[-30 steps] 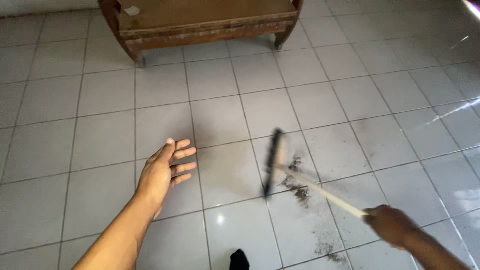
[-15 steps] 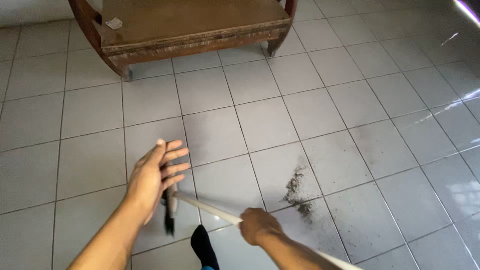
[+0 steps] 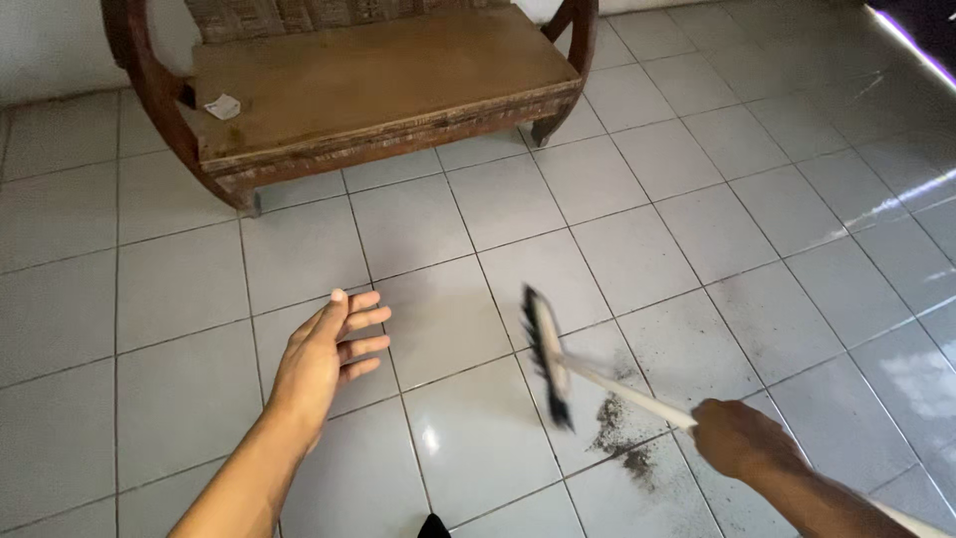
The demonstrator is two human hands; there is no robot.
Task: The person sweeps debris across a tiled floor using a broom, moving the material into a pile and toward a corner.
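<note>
- Looking down from the head view, the right hand (image 3: 742, 438) is seen closed around the pale wooden handle of a black-bristled broom (image 3: 550, 359), fingers wrapped tight.
- The broom's long axis is run from that hand up and leftward, its head set beside a dark scatter of dirt (image 3: 617, 433) on the white tiled floor (image 3: 697, 199).
- The left hand (image 3: 324, 359) is held free, fingers loosely spread, left of the broom head (farther than the right).
</note>
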